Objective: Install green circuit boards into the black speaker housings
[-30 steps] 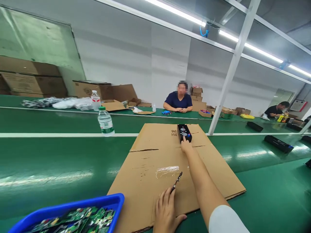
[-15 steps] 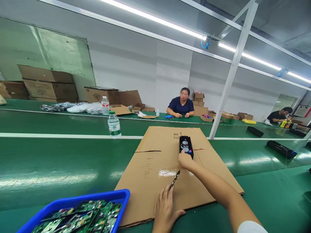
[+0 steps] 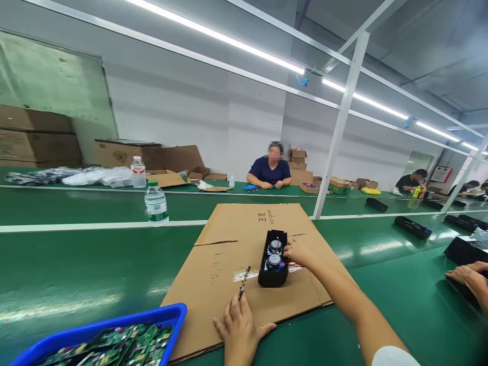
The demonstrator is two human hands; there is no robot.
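My left hand rests at the near edge of the cardboard sheet, thumb spread out, with a narrow circuit board pinched between the fingers and seen nearly edge-on. Further forward on the cardboard is a black speaker case, its open side up. Two round silver-backed speakers sit inside it, along with thin red wires and a small blue part. My right hand is at the case's right wall with its fingers curled in against the edge. Its fingertips are partly hidden.
A blue tray of green circuit boards stands at the lower left. Behind it is a water bottle. A co-worker sits across the bench. Another person's hands are on a black case at the right, near more black cases.
The speaker case has come nearer to me across the cardboard, and my right hand has shifted to its right wall. My left hand still holds the circuit board. The view has turned right.
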